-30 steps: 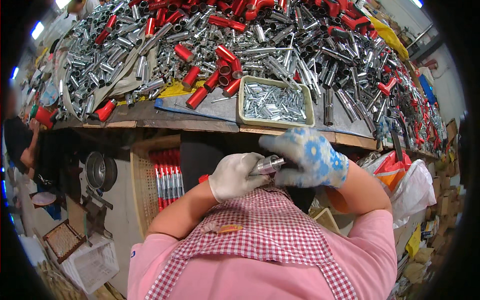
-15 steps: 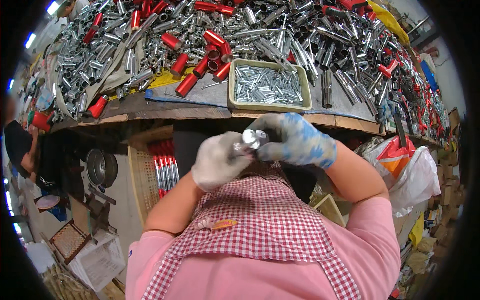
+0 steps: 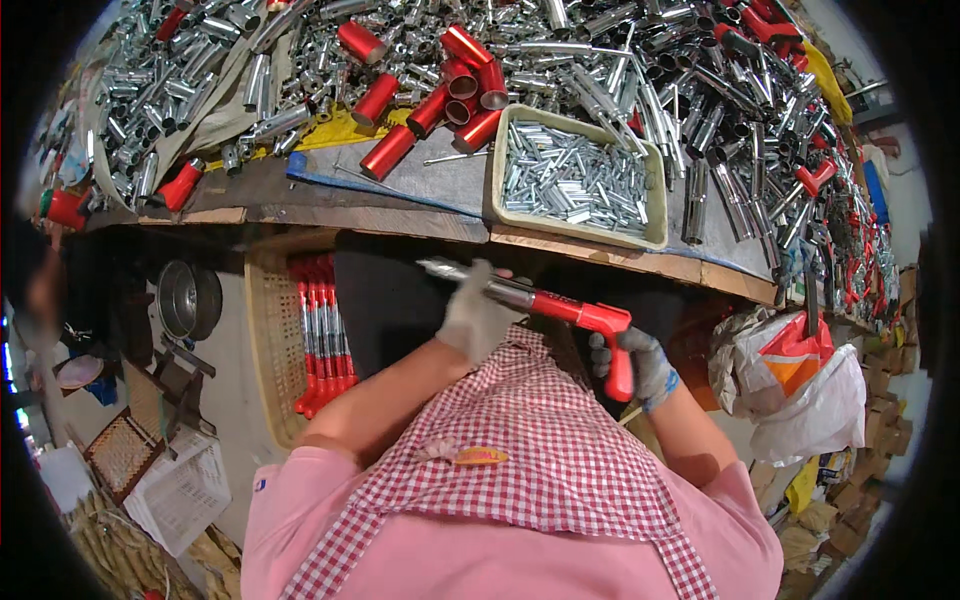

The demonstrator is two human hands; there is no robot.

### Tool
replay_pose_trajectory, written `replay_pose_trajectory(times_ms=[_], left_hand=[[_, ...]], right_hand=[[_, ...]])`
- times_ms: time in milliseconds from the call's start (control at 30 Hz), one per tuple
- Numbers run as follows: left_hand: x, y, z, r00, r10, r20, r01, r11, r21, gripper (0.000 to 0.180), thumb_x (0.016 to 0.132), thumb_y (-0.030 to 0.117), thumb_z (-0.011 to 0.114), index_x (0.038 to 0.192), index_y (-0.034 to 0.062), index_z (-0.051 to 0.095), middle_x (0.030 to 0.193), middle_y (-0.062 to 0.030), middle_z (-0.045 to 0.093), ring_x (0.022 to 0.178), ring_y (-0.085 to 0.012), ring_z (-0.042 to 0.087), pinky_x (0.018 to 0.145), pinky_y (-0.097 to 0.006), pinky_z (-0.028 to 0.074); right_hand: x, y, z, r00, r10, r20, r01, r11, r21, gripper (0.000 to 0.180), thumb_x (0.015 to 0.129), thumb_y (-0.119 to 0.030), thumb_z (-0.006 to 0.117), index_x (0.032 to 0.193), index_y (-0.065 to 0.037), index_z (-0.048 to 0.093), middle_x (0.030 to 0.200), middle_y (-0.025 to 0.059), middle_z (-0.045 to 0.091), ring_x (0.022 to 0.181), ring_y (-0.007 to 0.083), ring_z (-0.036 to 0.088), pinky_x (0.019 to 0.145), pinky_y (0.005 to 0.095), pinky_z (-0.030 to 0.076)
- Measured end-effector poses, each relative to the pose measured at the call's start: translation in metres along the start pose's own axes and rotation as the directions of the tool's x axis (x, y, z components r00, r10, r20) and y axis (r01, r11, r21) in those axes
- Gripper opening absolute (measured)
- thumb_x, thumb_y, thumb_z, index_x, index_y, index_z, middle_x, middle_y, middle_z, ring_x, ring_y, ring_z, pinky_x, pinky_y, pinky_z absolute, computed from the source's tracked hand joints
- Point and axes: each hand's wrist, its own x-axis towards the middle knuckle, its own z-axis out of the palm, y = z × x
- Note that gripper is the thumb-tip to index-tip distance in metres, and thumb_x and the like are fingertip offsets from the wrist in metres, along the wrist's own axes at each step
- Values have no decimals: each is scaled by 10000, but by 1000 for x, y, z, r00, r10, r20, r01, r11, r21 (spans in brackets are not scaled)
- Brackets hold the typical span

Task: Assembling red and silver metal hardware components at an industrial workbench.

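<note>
A pistol-shaped tool (image 3: pixel 572 310) with a red body and grip and a long chrome barrel lies across my lap side, just below the bench edge, its barrel pointing left. My left hand (image 3: pixel 478 316), in a whitish glove, is closed around the barrel. My right hand (image 3: pixel 650 368), in a grey and blue glove, wraps the red grip, its fingers partly hidden behind it. Above the hands, a cream tray (image 3: pixel 578 236) full of small metal pins stands at the bench's front edge.
The bench (image 3: pixel 440 222) is heaped with chrome tubes (image 3: pixel 735 195) and red sleeves (image 3: pixel 387 152). Below left, a cream crate (image 3: pixel 262 345) holds several red-and-chrome tools (image 3: pixel 322 335). White plastic bags (image 3: pixel 815 400) hang at right. A metal pan (image 3: pixel 182 300) is at far left.
The hands have moved apart, from close together around a shiny metal part to the barrel and grip of the long red tool. The view has shifted slightly, moving the bench items right.
</note>
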Motion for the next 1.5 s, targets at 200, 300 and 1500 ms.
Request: replay_pose_trajectory(times_ms=[200,300,1500], left_hand=[[94,-104,-71,630,-714,-306,772,617,151,595,901,639,450,1147,106,553,1139,-258,601,1106,-407,533,938,-445,409],[106,-122,-110,717,-673,-181,666,585,463,522,905,654,419,1170,224,551,1200,-297,547,1116,-418,487,891,-452,397],[103,-116,-115,807,-482,-342,588,710,386,455,934,536,416,1162,159,526,1200,-226,558,1039,-380,509,940,-492,364]], right_hand=[[62,37,-31,836,-95,-540,95,995,-29,320,802,2,546,1121,-28,552,838,104,604,707,240,589,659,380,524],[72,42,-44,861,-121,-494,114,992,-44,329,821,-13,527,1148,-45,545,853,115,599,699,238,577,641,374,520],[93,38,-13,810,-175,-560,31,966,-256,269,824,22,565,1086,-28,597,790,108,620,629,240,581,572,346,486]])
